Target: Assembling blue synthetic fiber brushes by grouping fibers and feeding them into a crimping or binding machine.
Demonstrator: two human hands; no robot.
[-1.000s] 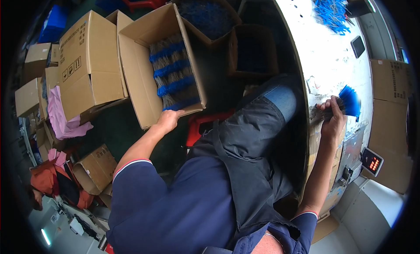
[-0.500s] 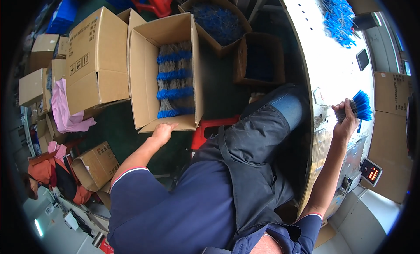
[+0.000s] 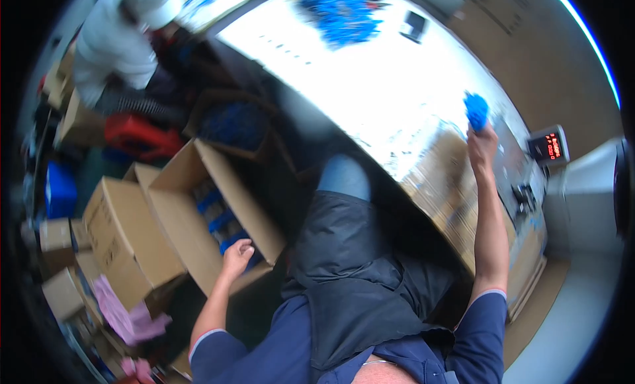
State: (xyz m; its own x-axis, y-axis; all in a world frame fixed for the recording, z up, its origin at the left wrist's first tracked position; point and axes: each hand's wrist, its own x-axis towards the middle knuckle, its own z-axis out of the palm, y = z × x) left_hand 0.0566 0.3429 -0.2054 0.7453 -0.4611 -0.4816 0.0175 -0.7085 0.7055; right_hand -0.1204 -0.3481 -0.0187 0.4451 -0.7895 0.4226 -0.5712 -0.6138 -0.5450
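Observation:
My right hand (image 3: 483, 148) is closed around a bundle of thin strands with blue tips (image 3: 476, 111). It holds the bundle upright over the near right part of the worktable, and the blue end shows above the fist. My left hand (image 3: 238, 257) is at the near edge of an open cardboard box (image 3: 182, 218), its fingers loosely bent, thumb and fingertips a little apart. I see nothing held in it. Rows of similar blue-tipped bundles (image 3: 221, 222) lie inside that box, partly hidden by its wall.
A blue heap of loose strands (image 3: 337, 13) lies on the white worktable (image 3: 291, 46). A digital display (image 3: 548, 146) stands at the right. Another box of blue pieces (image 3: 231, 126), a red stool (image 3: 142, 136) and a person in white (image 3: 116, 53) are at the far left.
The whole view has turned, bringing a person into sight at the upper left. My right hand now holds the bundle nearer the display. My left hand has shifted slightly at the box edge.

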